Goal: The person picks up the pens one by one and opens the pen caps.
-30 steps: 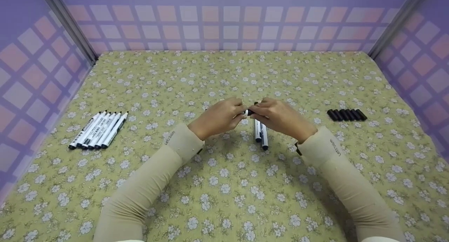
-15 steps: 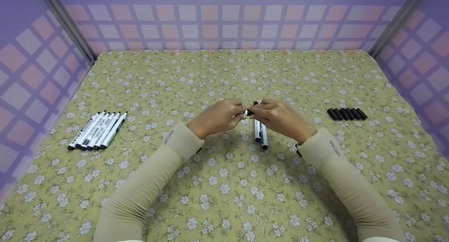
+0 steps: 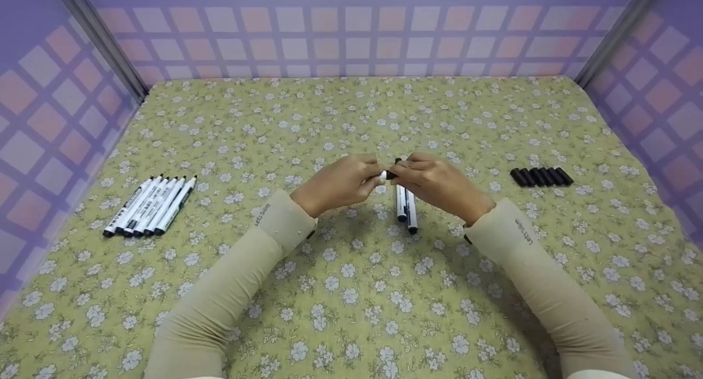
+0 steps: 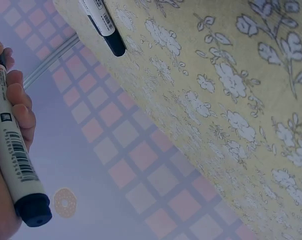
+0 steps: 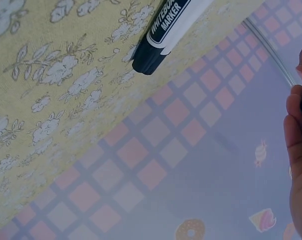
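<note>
My left hand point(image 3: 341, 184) holds a white whiteboard marker point(image 4: 16, 135) along its palm, fingers curled round the barrel. A barcode and the dark end plug point(image 4: 34, 210) show in the left wrist view. At the marker's other end, my right hand point(image 3: 442, 185) pinches a black cap point(image 3: 390, 175) between thumb and fingers. A short white stretch of barrel shows between the two hands, just beside the cap. The cap also appears as a dark piece at the edge of the right wrist view, mostly hidden by fingers.
Two capped markers point(image 3: 412, 211) lie on the floral tablecloth point(image 3: 351, 291), partly under my right hand. Several uncapped markers point(image 3: 149, 206) lie side by side at the left. A row of several black caps point(image 3: 541, 177) lies at the right. Patterned panels point(image 3: 351, 38) enclose the back and sides.
Both hands stay together at the marker and cap, with hardly any movement. The head view has shifted slightly.
</note>
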The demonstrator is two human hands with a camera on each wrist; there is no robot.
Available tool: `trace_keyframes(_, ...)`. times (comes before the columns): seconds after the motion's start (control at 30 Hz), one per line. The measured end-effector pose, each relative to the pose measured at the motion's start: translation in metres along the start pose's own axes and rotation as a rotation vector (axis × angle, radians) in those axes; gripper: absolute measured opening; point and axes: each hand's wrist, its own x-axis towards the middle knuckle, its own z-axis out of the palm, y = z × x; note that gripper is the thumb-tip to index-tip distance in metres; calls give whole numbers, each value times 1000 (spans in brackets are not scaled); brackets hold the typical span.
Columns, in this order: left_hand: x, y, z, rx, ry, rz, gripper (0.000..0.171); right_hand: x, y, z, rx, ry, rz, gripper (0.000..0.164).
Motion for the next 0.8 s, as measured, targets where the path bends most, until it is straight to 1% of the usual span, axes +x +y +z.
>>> trace_keyframes(0.2,2,0,-1,-14,21,16,27,0,1,-3,57,3,20,22)
trace_keyframes(0.43,1,-1,-2,-39,42,17,26,-1,4,-5,97,11,34,22)
trace_keyframes(0.63,-2,-4,-2,-40,52,18,24,-3,6,-5,107,17,34,20)
trace_keyframes(0.8,-8,-8,-3,-44,80,8,24,-3,6,-6,95,24,38,20)
